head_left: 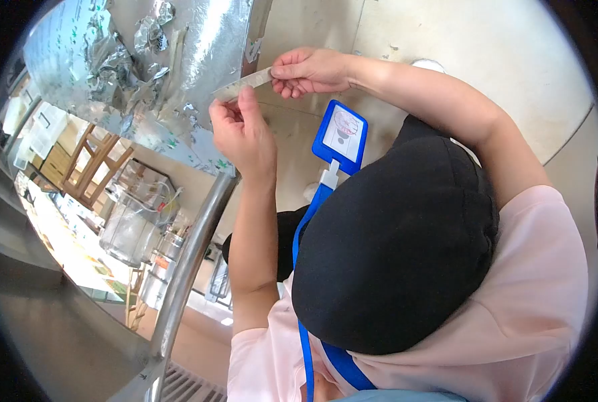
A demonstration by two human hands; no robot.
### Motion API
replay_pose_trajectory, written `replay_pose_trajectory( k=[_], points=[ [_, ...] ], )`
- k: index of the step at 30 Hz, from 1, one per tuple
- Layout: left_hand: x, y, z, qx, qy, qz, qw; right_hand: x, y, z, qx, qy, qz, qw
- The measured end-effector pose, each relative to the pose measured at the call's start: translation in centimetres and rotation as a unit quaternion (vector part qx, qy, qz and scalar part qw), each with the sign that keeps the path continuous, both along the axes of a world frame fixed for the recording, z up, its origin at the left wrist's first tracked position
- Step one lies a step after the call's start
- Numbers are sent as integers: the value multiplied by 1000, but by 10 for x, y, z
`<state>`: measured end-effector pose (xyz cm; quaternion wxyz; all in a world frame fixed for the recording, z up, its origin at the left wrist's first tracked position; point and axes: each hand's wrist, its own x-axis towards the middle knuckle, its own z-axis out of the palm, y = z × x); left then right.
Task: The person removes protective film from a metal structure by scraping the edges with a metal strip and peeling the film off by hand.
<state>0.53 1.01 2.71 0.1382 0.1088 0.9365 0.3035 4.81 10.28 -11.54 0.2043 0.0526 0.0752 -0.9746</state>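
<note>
A narrow, greyish-white strip, which looks like tape or peeled film, is stretched between my hands. My right hand is closed, pinching its right end between thumb and fingers. At the other end, my left hand is closed around the strip, thumb up and fingers curled. Both hands are beside the edge of a shiny metal sheet partly covered with printed film. Crumpled film scraps lie on that sheet.
A blue badge hangs on a lanyard below my hands. A black cap blocks much of the middle. At left are a metal rail, a wooden stool and a clear plastic-covered box. Pale floor tiles lie beyond.
</note>
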Motion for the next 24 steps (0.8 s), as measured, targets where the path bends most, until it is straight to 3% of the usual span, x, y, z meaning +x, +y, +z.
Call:
replay_pose_trajectory(
  k=[8,24],
  points=[
    [-3,14,-14,-58,168,-99,979,-14,-18,-7,-70,-56,-86,992],
    [-4,23,-30,-51,268,-118,955,-13,-18,-2,-99,-91,-111,985]
  ],
)
